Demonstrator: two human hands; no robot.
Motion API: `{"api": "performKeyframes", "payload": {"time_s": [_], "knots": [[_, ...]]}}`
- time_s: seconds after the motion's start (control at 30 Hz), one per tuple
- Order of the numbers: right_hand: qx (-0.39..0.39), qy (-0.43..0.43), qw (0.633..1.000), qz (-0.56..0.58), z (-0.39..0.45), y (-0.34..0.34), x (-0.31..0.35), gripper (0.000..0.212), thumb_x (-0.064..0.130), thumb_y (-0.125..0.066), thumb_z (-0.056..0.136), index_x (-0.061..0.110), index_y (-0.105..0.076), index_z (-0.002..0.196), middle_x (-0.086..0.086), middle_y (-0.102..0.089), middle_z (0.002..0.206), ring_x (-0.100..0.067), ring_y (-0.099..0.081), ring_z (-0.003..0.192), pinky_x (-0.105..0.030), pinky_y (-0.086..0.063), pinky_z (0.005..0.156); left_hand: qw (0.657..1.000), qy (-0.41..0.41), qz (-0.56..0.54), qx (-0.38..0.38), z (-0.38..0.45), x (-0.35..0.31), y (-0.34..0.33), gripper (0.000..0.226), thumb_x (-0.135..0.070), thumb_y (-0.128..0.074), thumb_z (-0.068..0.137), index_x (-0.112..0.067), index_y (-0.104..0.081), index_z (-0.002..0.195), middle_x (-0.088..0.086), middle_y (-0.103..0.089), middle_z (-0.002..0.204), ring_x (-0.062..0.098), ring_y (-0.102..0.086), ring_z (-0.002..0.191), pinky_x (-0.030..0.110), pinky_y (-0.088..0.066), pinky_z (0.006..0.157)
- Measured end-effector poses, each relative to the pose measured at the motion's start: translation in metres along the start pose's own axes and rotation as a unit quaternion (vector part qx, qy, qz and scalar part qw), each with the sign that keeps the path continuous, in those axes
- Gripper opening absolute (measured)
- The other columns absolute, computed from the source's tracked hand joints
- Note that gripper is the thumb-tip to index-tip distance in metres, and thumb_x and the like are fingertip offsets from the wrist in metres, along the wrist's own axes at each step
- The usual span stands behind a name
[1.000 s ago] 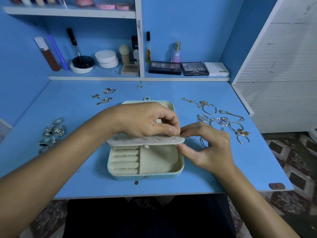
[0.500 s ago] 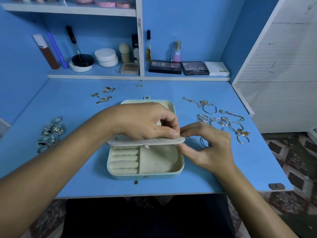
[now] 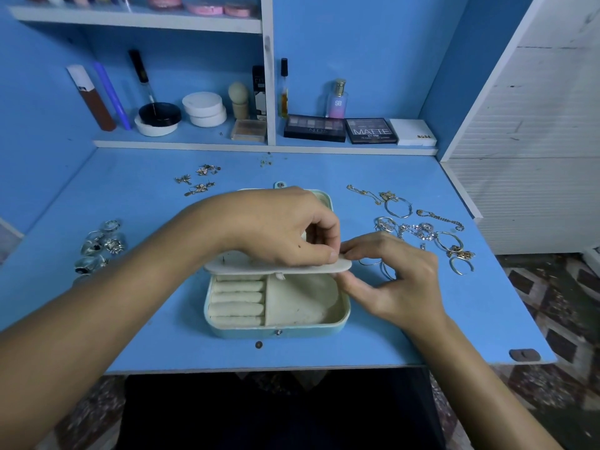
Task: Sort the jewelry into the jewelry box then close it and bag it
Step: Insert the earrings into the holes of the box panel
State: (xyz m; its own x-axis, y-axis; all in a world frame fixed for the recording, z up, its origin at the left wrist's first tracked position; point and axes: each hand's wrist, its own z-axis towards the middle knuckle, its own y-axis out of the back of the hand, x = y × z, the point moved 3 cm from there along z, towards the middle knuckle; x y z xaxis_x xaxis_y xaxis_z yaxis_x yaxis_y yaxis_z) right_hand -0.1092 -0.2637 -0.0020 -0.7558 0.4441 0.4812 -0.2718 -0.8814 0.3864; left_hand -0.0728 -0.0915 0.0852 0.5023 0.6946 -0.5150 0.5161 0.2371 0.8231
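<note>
Pale green jewelry box (image 3: 276, 329) sits open at the desk's (image 3: 422, 336) front middle, and I'm working its cream earring panel (image 3: 279, 267), held flat across the box. My left hand (image 3: 279, 228) curls over that panel, thumb pressed along its edge; my right hand (image 3: 393, 280) pinches at the panel's right tip, though whether it has an earring I can't tell. I'd say we're early in sorting: ring rolls (image 3: 237, 298) and the open tray beside them look bare. Next calls for a fine, steady push. Left of the box, rings (image 3: 97, 248); behind-left, earrings (image 3: 199, 178); right, tangled chains and hoops (image 3: 422, 228), near my right knuckles.
</note>
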Motion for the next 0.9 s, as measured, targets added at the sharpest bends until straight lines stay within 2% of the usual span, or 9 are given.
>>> {"api": "performKeyframes", "payload": {"time_s": [0.13,0.27,0.4,0.6,0.77,0.9], "knots": [[0.003,0.006,1.000,0.003,-0.001,0.000,0.000,0.013,0.011,-0.083,0.077,0.002,-0.073,0.076,0.002,-0.075,0.085,-0.011,-0.072,0.081,-0.026,-0.054,0.074,1.000,0.004,0.010,0.000,0.001,-0.002,0.000,0.008,-0.034,-0.064,0.089,-0.033,-0.069,0.083,-0.015,-0.067,0.087,-0.007,-0.058,0.074,0.013,-0.043,0.066],[0.002,0.009,1.000,0.009,0.000,-0.001,0.000,0.016,0.014,-0.081,0.079,0.001,-0.073,0.076,0.002,-0.075,0.084,-0.011,-0.072,0.080,-0.026,-0.054,0.073,1.000,-0.011,0.023,0.004,0.002,-0.004,0.003,0.008,-0.033,-0.065,0.089,-0.033,-0.070,0.083,-0.013,-0.067,0.086,-0.006,-0.058,0.077,0.014,-0.045,0.068],[0.002,0.010,1.000,0.018,0.000,-0.001,-0.001,0.016,0.013,-0.082,0.079,0.000,-0.073,0.075,0.001,-0.075,0.084,-0.014,-0.073,0.080,-0.031,-0.056,0.070,0.999,-0.024,0.043,0.007,0.004,-0.005,0.003,0.009,-0.034,-0.065,0.089,-0.034,-0.069,0.081,-0.013,-0.067,0.084,-0.002,-0.058,0.079,0.017,-0.046,0.071],[0.005,0.009,1.000,0.022,-0.001,-0.001,-0.001,0.016,0.011,-0.083,0.077,0.000,-0.073,0.074,0.000,-0.075,0.084,-0.015,-0.073,0.080,-0.035,-0.056,0.069,0.999,-0.021,0.024,0.011,0.004,-0.001,0.001,0.007,-0.036,-0.066,0.088,-0.036,-0.070,0.083,-0.016,-0.065,0.087,-0.001,-0.059,0.083,0.022,-0.049,0.074],[0.004,0.006,1.000,0.015,0.000,-0.001,0.000,0.015,0.012,-0.083,0.077,0.001,-0.073,0.075,-0.001,-0.075,0.084,-0.016,-0.073,0.080,-0.036,-0.056,0.068,1.000,-0.009,-0.016,0.006,0.004,0.005,0.000,0.005,-0.035,-0.069,0.089,-0.034,-0.073,0.085,-0.021,-0.067,0.085,-0.006,-0.059,0.077,0.009,-0.043,0.067],[-0.003,-0.007,1.000,0.010,0.002,-0.001,0.000,0.015,0.011,-0.086,0.075,0.003,-0.073,0.077,-0.001,-0.075,0.085,-0.013,-0.073,0.081,-0.033,-0.056,0.069,0.999,-0.014,-0.049,-0.007,0.003,0.012,0.004,0.004,-0.035,-0.071,0.088,-0.033,-0.075,0.089,-0.022,-0.069,0.087,-0.006,-0.062,0.082,0.011,-0.044,0.071]]}}
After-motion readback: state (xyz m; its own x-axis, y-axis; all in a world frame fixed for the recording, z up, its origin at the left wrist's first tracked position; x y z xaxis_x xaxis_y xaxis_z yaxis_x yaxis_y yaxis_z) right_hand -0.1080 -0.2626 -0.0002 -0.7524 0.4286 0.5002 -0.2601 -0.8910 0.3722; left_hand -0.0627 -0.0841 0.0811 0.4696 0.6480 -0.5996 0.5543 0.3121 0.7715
